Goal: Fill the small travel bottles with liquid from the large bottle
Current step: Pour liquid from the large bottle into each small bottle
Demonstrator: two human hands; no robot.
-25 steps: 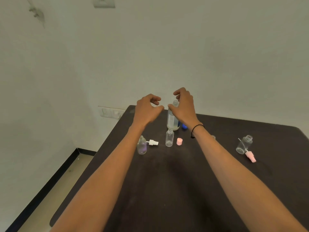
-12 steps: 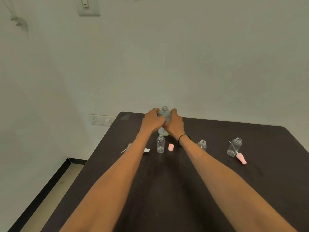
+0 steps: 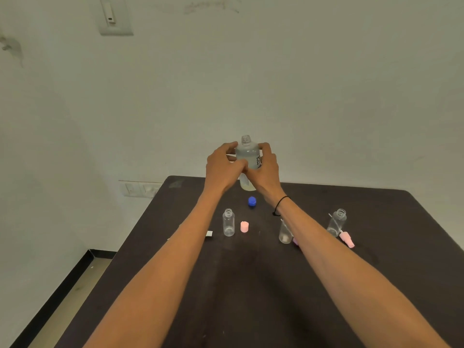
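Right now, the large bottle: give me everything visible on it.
The large bottle looks like clear plastic, with a threaded open neck, no cap, and a label with dark lettering partly showing. It stands upright, seemingly lifted just above the dark table's far edge. The left hand and right hand both grip its body. Its lower part seems to hold pale liquid; the level is unclear.

Dark table (image 3: 251, 285), three small clear bottles upright at 10 (image 3: 228, 223), 1 (image 3: 285, 233) and 2 o'clock (image 3: 337, 223), blue cap (image 3: 252, 201) at 12, pink cap (image 3: 244, 226) just beside the 10 o'clock bottle
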